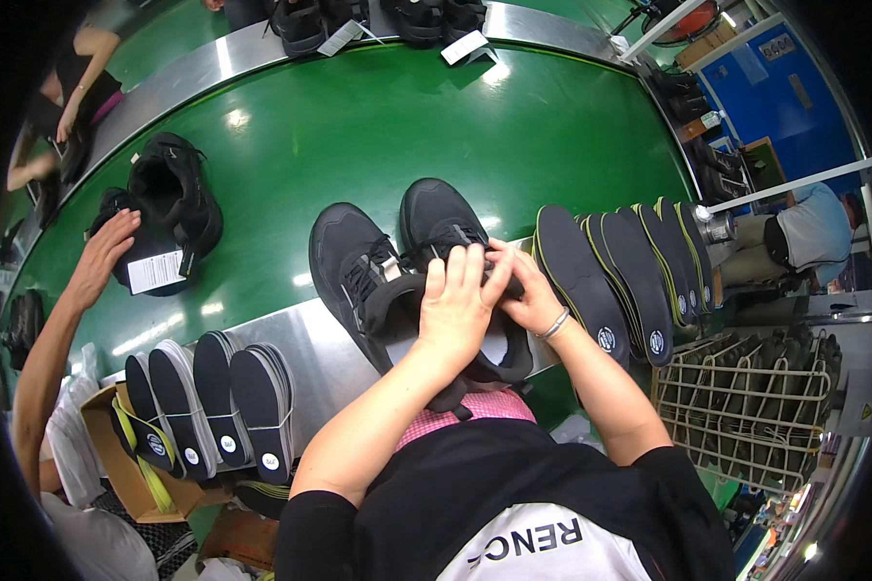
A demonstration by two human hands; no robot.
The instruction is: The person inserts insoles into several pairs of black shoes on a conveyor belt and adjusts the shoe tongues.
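Observation:
A pair of black lace-up shoes lies in front of me, toes pointing away, resting partly on the metal table edge. The right-hand shoe [443, 215] is under both hands. My left hand [458, 308] closes over its tongue and collar, hiding part of the opening. My right hand [525, 293] grips the collar's right side, fingertips meeting those of the left near the laces. Beside it, the left-hand shoe [344, 254] is untouched; a pale piece shows at its laces. Something white is visible inside the opening below my hands.
Stacks of black insoles with yellow-green edges [581, 276] stand close on my right, and more banded insoles [262, 407] on my left. A co-worker's hand [102, 257] touches another tagged black pair [176, 184]. More shoes [300, 24] sit along the far metal ledge. A wire basket [736, 407] stands right.

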